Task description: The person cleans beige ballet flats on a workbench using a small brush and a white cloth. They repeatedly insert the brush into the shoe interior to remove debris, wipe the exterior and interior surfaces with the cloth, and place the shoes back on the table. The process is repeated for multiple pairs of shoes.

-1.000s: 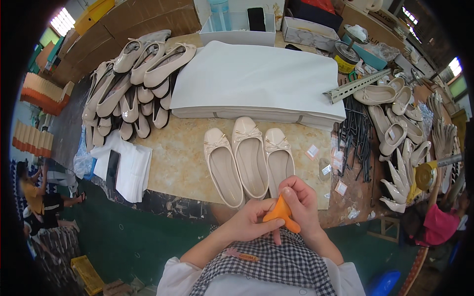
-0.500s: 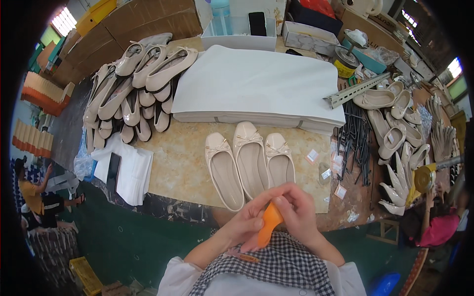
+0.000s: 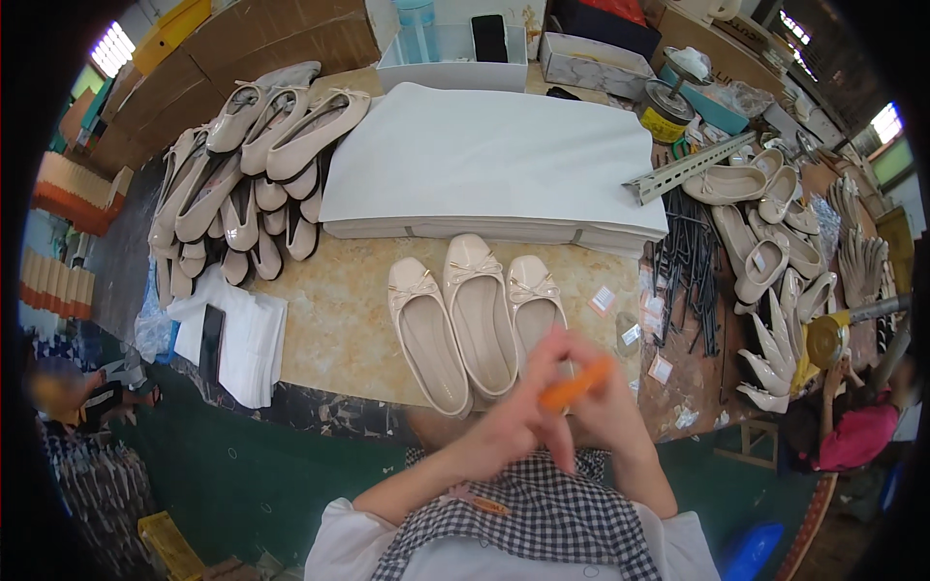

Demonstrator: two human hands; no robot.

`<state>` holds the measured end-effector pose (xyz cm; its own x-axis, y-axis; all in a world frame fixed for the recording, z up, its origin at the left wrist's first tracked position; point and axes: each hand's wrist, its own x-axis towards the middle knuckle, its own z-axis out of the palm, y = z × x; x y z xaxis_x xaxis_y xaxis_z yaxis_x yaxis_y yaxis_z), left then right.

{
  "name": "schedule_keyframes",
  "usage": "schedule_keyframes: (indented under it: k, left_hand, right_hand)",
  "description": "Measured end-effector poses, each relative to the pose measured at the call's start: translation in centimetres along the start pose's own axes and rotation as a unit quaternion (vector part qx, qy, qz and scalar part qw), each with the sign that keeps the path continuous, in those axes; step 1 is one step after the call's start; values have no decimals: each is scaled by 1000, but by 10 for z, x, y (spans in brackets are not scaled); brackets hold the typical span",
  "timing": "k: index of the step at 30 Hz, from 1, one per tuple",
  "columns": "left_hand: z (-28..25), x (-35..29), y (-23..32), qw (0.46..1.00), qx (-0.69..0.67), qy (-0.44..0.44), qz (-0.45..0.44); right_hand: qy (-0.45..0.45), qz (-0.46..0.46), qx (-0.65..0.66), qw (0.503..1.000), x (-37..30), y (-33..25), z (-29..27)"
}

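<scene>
Orange piece (image 3: 579, 383): located between the two grips, above the near edge of the surface (image 3: 334, 324). It lies to the right of the left grip (image 3: 509, 423) and across the front of the right grip (image 3: 608, 409). Its long axis slants from lower left to upper right, crossing the line of the shoes, which point away from the person. Both grips are close to it; neither is clearly the nearer.

State of the grips: drawn together at the orange piece, one at each side. Blur hides the fingertips, so which fingers are clamped on it cannot be told for either.

Nearest footwear: the right shoe (image 3: 531, 283), its heel end hidden behind the hands. Contact cannot be confirmed. The middle shoe (image 3: 480, 334) and left shoe (image 3: 433, 344) are beside it, toes away from the person.

Count:
- Orange piece: one.
- Cream bowed shoes in the front row: three.
- Shoe pile (image 3: 215, 189) at left: overlapping, not countable. Shoe group (image 3: 763, 266) at right: likewise.
- Stack of white sheets (image 3: 484, 145): one.
- White cloth pile (image 3: 254, 339): one, with one dark flat device (image 3: 211, 339) on it.
- Slotted metal bar (image 3: 688, 169): one.
- Black rods (image 3: 686, 271): many, tangled, not countable.
- White box (image 3: 450, 77): one, holding one blue bottle (image 3: 417, 37).
</scene>
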<state>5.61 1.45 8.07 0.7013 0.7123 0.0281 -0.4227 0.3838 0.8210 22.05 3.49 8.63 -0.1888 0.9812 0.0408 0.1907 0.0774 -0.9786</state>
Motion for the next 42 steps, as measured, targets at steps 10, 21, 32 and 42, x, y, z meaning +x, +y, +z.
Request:
schedule_keyframes:
  k: [10,21,32,42]
  left_hand:
    - [-19,22,-14,981,138,125,54]
    - [-57,58,-13,959,264,76,65]
    - [-213,174,61,500,793,344,55]
    - [-11,40,10,796,535,-24,282]
  right_hand:
    - [134,-207,-389,888,2,6,13]
    - [75,-233,-348,905,28,35,4]
    - [112,-41,-269,956,-20,63,-40]
    - [59,312,392,863,-19,40,-16]
